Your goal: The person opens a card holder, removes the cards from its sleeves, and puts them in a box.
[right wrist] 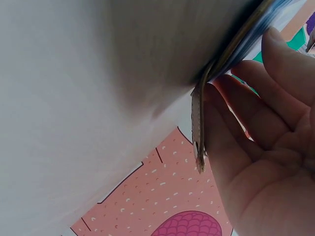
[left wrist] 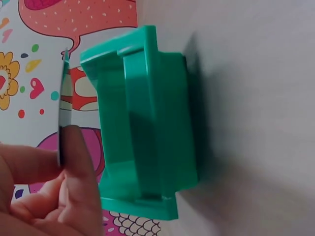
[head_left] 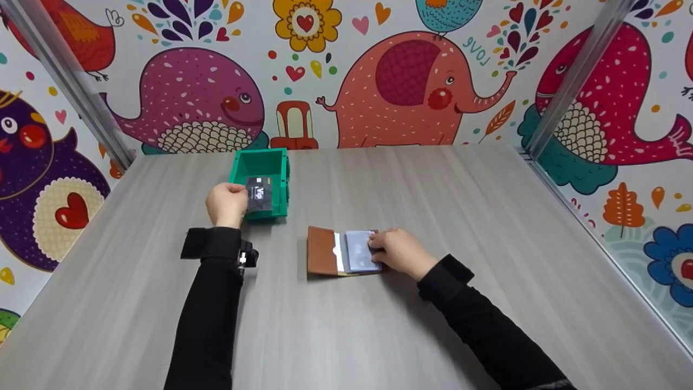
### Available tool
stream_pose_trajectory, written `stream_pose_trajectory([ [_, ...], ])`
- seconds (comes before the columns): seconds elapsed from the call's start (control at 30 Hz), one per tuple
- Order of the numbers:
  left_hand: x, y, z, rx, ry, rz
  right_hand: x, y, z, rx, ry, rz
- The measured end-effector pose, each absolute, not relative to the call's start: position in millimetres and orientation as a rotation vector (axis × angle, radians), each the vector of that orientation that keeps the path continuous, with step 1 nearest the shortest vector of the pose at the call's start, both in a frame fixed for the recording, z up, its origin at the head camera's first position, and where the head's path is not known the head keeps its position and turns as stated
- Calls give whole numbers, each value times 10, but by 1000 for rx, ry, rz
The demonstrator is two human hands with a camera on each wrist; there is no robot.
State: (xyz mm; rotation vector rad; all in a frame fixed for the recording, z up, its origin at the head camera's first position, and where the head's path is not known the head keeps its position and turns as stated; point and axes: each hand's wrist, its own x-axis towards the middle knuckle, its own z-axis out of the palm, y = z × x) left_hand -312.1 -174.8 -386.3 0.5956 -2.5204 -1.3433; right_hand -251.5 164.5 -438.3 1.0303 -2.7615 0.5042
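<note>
My left hand point(head_left: 227, 205) pinches a dark card point(head_left: 260, 194) with pale "VIP" lettering between thumb and fingers. In the head view the card overlaps the near part of a green plastic bin point(head_left: 286, 187); in the left wrist view it stands edge-on beside the bin's open top. A brown card wallet point(head_left: 322, 252) lies spread on the table, showing clear plastic sleeves point(head_left: 360, 252). At the wallet's right edge, my right hand point(head_left: 403, 250) holds it, thumb and fingertips on the sleeves. The right wrist view shows the wallet's stitched edge point(right wrist: 198, 118) against the fingers.
The pale wood-grain table point(head_left: 335, 336) meets a wall with printed cartoon animals point(head_left: 406, 92) at the back. Metal posts point(head_left: 76, 81) stand at the corners. The green bin is near the back wall, left of the wallet.
</note>
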Motion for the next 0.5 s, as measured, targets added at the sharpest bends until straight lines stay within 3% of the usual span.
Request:
stream_pose_trajectory([
  [0.5, -3279, -1719, -3807, 627, -2501, -1257, -2515, 1644, -4375, 1038, -2767, 506],
])
